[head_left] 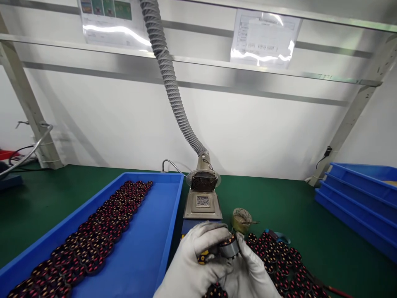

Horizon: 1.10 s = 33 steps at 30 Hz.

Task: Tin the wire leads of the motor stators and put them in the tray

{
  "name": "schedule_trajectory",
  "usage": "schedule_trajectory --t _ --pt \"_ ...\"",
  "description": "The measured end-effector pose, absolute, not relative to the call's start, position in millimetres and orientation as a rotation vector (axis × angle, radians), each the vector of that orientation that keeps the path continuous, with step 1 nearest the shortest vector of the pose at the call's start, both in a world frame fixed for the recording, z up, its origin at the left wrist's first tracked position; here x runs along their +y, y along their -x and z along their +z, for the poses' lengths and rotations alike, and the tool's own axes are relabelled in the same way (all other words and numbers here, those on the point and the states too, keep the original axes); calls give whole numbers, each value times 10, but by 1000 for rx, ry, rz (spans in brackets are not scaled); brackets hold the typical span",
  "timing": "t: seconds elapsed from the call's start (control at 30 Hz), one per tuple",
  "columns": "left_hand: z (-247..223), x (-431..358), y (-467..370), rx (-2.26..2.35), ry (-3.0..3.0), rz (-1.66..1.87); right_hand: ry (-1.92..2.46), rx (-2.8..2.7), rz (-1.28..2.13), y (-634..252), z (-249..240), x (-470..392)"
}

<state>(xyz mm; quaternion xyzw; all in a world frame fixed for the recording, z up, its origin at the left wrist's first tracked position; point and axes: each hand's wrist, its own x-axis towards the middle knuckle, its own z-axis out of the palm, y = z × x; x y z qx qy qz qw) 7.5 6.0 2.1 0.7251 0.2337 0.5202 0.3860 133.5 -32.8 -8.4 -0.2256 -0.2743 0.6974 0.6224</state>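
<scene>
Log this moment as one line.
white-gloved left hand: holding round grey-and-black part | white-gloved right hand: at its side | blue plastic tray: black discs inside

Hands (190,256): white gloves (256,269) | fabric: creased | fingers (215,226): greyish smudges

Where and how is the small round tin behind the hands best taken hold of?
Probably by the outer wall of the tin, below the rim, coming from the near side. Its round wall suits a wrapping grip, its top is open, and a thin tool juts to the right, which an approach from there might knock.
</scene>
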Motion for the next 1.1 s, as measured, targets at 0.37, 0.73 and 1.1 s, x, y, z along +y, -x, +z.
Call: schedule_trajectory --t 0.37,0.73,1.1 --pt "81 56 81 788 -1365 1450 463 -718 1609 -1337 -174 -292" --pt "118 -3 36 717 -1146 1594 784 -904 784 -1238 -430 -143" --pt "-40 -23 -213 584 -668 1461 841 -1248 -317 -1112 -481 -258"
